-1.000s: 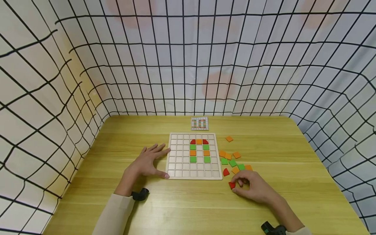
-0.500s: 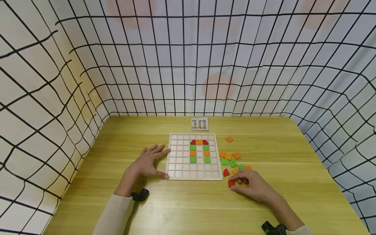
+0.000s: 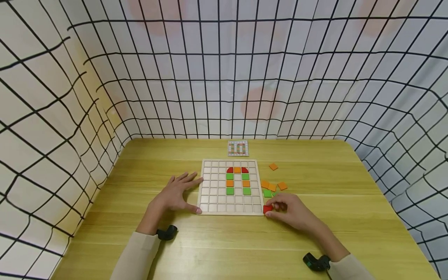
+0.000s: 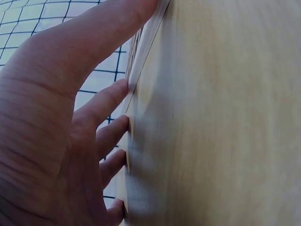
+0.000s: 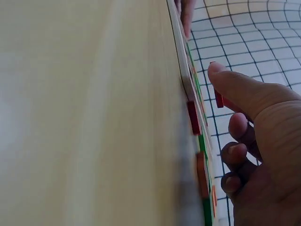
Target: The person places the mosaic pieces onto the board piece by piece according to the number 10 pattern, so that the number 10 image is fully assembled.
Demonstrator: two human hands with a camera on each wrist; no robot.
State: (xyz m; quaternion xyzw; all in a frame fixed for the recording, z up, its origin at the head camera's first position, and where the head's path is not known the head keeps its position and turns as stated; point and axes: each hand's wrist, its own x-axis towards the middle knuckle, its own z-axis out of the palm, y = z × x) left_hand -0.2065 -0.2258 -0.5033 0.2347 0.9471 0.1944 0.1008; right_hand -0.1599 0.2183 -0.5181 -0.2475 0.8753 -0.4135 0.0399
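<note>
A pale grid board (image 3: 213, 200) lies mid-table, with red, orange and green tiles set in an arch shape on its right half. My left hand (image 3: 176, 194) is spread flat, with the thumb and a fingertip at the board's left edge. Between thumb and fingers, my right hand (image 3: 288, 210) pinches a red tile (image 3: 267, 209) by the board's lower right corner. In the right wrist view that red tile (image 5: 219, 98) shows edge-on, raised off the table. Another red tile (image 5: 193, 117) lies on the table beside the board. The right hand hides part of the loose tiles in the head view.
Loose orange tiles (image 3: 272, 187) and a green tile (image 3: 267, 193) lie right of the board, with a single orange tile (image 3: 273, 166) farther back. Behind the board is a small pattern card (image 3: 238, 148). Black netting (image 3: 224, 89) over white cloth surrounds the wooden table (image 3: 217, 249).
My right hand has moved left and away from me with the red tile, from the table to the board's lower right corner. The left hand has stayed still.
</note>
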